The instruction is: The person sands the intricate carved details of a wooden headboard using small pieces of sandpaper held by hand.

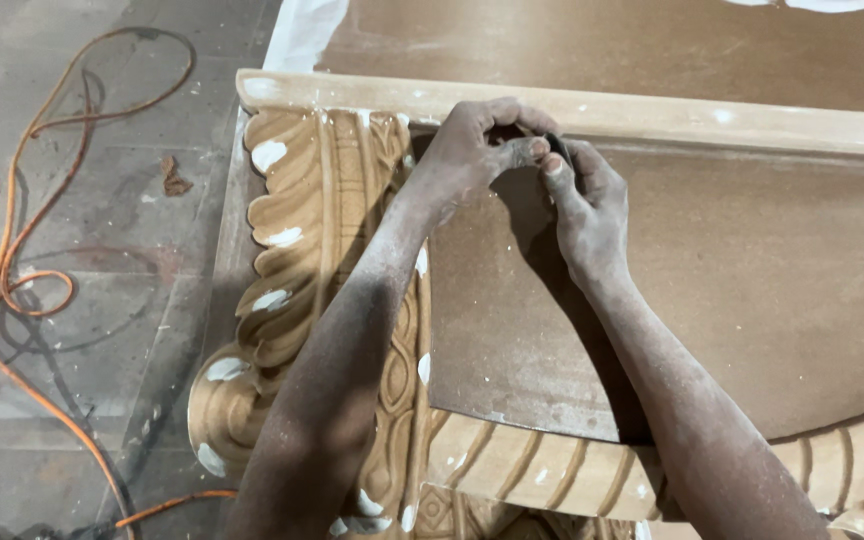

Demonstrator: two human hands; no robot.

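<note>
Head view, single entry.

Item: carved wooden panel point(352, 250), pale tan, laid flat above a grey concrete floor point(102, 180). A leaf-pattern border ran down its left edge, a fluted curved border along its lower edge, a plain straight moulding point(712, 118) along its far edge; a smooth brown flat field point(752, 270) filled the middle.

Left hand point(467, 150): dusty, fingers curled tightly together near the far-left inner corner, where the carving met the moulding. Fingertips were pinched against those of the other hand.

Right hand point(582, 205): likewise dusty, thumb and forefinger closed on a small dark piece point(559, 150), mostly hidden; what it was could not be told. Both hands seemed to share hold of it, pressed at the junction of flat field and moulding.

Condition of work: white filler patches point(270, 155) dotted the leaf border along the left edge, with more on the lower border and scattered flecks on the moulding. Most stood out raw and bright against the wood, so by judgement the filling was largely laid on, while the smoothing and blending of those spots was still outstanding. The corner under the hands appeared to be the part in hand.

Surroundings: orange cable point(42, 200) looped over the floor past the panel's left edge; a second brown board point(602, 40) lay beyond the far edge.
</note>
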